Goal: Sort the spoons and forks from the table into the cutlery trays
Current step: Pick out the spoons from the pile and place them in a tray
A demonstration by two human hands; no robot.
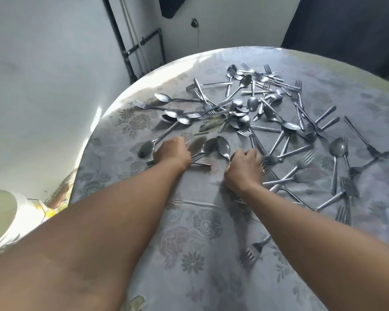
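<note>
On the round table [207, 232] with its grey floral cloth, the left hand [172, 151] grips steel spoon handles [200, 154]; beside it, the right hand [244, 169] curls around forks [267, 159], near the scattered cutlery pile [245, 104].

Left hand [172, 151], right hand [245, 169] — bare; forearms bare — sleeves not visible.

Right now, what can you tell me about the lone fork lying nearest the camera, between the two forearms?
The fork is plain grey metal with a dull sheen. It lies flat on the floral tablecloth, apart from the main scatter of cutlery, tines pointing down-left toward the camera. Its handle runs up-right and disappears behind the right forearm, so its end is hidden. No other cutlery touches it; whether the forearm does, I cannot tell.
</note>
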